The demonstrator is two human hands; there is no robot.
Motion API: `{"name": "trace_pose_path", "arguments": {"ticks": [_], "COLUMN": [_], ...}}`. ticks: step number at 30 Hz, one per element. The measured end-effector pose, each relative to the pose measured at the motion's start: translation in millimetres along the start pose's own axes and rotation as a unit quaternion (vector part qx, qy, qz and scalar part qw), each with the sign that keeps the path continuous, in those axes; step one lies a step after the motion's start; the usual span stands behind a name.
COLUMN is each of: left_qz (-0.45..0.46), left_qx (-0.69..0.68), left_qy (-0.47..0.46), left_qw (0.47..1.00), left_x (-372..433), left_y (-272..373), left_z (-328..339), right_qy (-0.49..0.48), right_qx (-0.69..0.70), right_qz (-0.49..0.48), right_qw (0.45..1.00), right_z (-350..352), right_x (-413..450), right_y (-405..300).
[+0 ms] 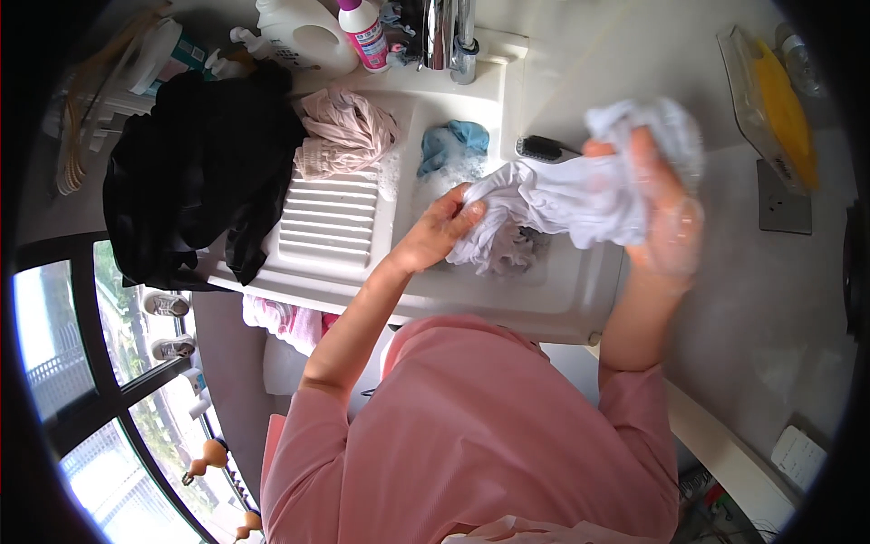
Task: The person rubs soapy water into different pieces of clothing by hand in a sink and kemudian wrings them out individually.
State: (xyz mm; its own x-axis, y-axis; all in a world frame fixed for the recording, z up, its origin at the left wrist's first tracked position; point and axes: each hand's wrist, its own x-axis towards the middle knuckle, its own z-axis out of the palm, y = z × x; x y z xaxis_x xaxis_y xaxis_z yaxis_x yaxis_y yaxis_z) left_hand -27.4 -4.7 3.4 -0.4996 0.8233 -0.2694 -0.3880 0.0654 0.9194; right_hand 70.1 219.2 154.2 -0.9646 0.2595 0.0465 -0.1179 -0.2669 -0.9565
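A wet white garment (544, 194) stretches between my two hands above the sink basin. My left hand (435, 234) pinches its left end, where folds hang down towards the water. My right hand (656, 204), blurred and with suds on the wrist, grips the bunched right end, part of which flops over the fingers. Below, a greyish-white cloth (510, 251) lies in the basin; where it parts from the held garment is unclear. A blue cloth (455, 143) sits among foam at the basin's back. A black-bristled brush (540, 148) rests at the basin's right rim.
A ribbed washboard (326, 221) is left of the basin, with a pink garment (346, 129) behind it. Black clothing (204, 177) is heaped at the far left. Behind stand a chrome faucet (440, 34), a white jug (306, 37) and a pink-labelled bottle (367, 37).
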Motion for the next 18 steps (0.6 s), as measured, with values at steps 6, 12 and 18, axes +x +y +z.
{"name": "trace_pose_path", "arguments": {"ticks": [6, 12, 18], "left_qz": [-0.008, 0.024, 0.018], "left_qx": [-0.133, -0.158, -0.153], "left_qy": [0.083, 0.118, 0.101], "left_qw": [0.988, 0.98, 0.983], "left_x": [-15.3, -23.3, -18.8], "left_y": [49.9, 87.5, 109.7], "left_z": [5.5, 8.3, 12.5], "right_qy": [0.02, -0.004, -0.199], "right_qx": [-0.304, -0.42, -0.474], "right_qz": [0.063, 0.053, 0.04], "right_qw": [0.95, 0.906, 0.857], "right_z": [-2.8, -33.5, -24.6], "right_x": [-6.6, -39.7, -48.0], "right_y": [104.7, 193.0, 252.6]}}
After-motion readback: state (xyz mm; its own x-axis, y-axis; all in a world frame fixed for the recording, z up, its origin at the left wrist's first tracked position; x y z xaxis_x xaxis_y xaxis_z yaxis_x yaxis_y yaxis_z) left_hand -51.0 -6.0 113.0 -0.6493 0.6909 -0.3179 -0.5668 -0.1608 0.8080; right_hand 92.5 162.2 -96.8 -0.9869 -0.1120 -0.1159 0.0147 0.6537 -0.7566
